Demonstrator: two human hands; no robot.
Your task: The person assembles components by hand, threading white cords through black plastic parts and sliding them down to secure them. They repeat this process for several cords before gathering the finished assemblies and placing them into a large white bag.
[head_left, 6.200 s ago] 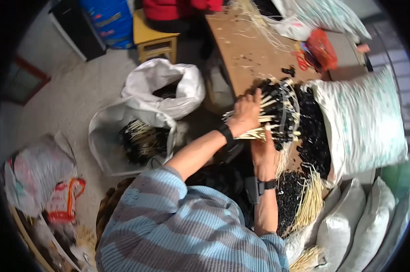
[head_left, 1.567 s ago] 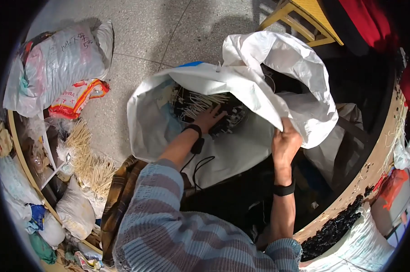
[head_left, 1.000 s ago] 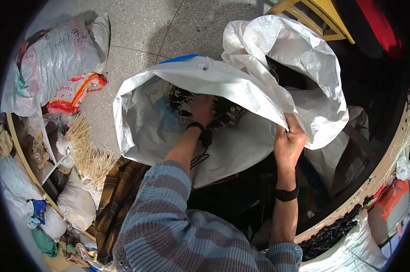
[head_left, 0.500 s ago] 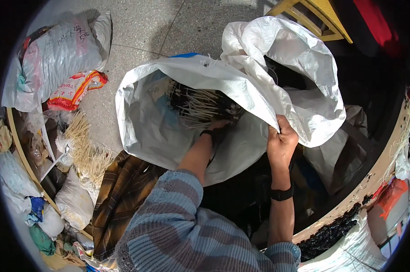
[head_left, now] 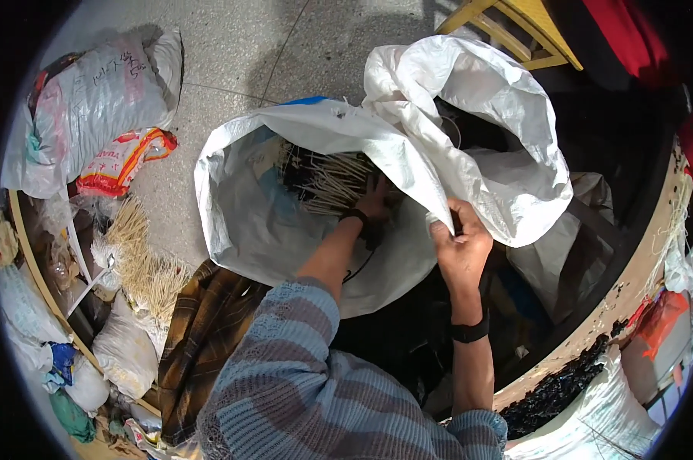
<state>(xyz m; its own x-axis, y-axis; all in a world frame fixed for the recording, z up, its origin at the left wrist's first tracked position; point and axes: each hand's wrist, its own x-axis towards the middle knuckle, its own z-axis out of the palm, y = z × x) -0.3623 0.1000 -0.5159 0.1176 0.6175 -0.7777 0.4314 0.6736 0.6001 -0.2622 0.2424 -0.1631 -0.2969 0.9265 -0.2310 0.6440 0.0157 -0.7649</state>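
Observation:
A large white woven sack [head_left: 231, 207] gapes in front of me. Inside it lies a pile of thin pale sticks with dark ends [head_left: 335, 184]. My left hand [head_left: 374, 201] reaches into the sack and rests at the right side of the pile; its fingers look stretched out and apart, though their tips are partly lost in shadow. With thumb and fingers, my right hand [head_left: 463, 244] pinches the sack's rim on the right. A second white woven sack [head_left: 542, 207] stands with its mouth open just beyond that hand, touching the first.
Bundles of pale sticks [head_left: 135, 245] lie at the left beside a brown plaid cloth [head_left: 197, 330]. Farther left are a stuffed plastic bag [head_left: 105, 100] and a red-and-white bag [head_left: 124, 161]. A yellow wooden stool [head_left: 526, 34] stands at the far right. Black bits [head_left: 561, 399] cover a ledge near right.
My left hand has shifted slightly right and its fingers now show more, spread over the sticks. My right hand has moved a little left and down with the rim.

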